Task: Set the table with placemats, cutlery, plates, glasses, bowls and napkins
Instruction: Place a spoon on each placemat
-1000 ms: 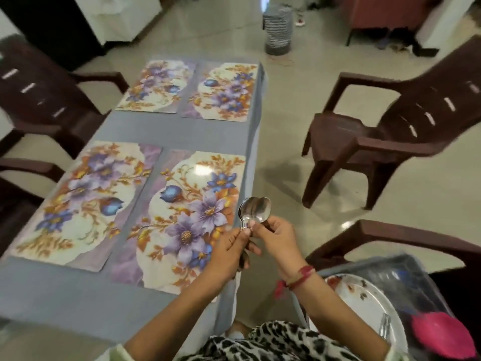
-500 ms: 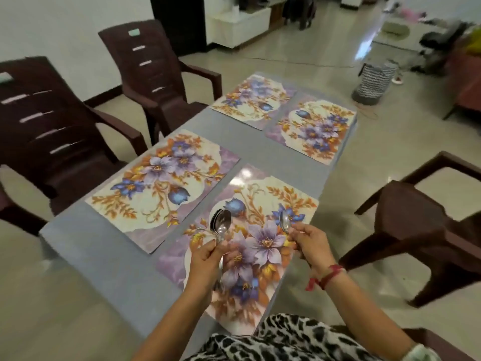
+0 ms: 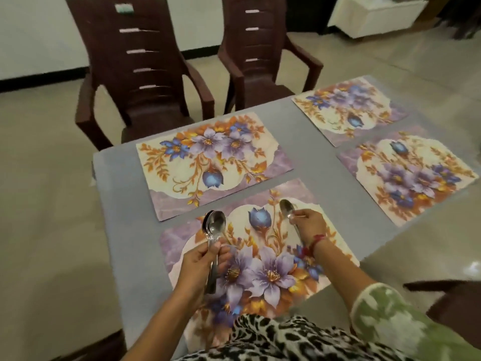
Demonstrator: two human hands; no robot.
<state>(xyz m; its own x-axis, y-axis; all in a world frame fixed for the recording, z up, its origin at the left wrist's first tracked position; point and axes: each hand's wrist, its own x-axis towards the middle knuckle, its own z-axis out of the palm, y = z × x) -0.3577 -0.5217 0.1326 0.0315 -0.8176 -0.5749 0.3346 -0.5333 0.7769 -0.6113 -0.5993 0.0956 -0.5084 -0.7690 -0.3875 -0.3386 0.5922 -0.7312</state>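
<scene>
Grey table (image 3: 125, 204) on a pale tiled floor, laid with four floral mats. Left hand (image 3: 200, 261) over the near-left part of the nearest placemat (image 3: 263, 272), fingers and thumb wrapped round the handles of a bunch of spoons (image 3: 214, 225), bowls up and nested one on another, handle ends poking out below the fist; exact count hard to tell. Right hand (image 3: 309, 222) over the far-right part of the same mat, pinching a single spoon (image 3: 286, 208) near its neck between thumb and fingertips, bowl pointing away, handle running back under the palm; touching the mat or just above it, cannot tell. Red thread (image 3: 316, 239) round the right wrist, green-and-white sleeve (image 3: 390, 308) further up the arm. Black-and-white spotted cloth (image 3: 273, 340) at the bottom edge, covering the mat's near edge. Second placemat (image 3: 208, 157) just beyond the nearest one, third placemat (image 3: 408, 175) to the right, fourth placemat (image 3: 348, 108) beyond that. Dark brown chair (image 3: 135, 74) at the table's far side, another brown chair (image 3: 257, 48) close beside it. White cabinet (image 3: 374, 14) at the top right, blurred.
</scene>
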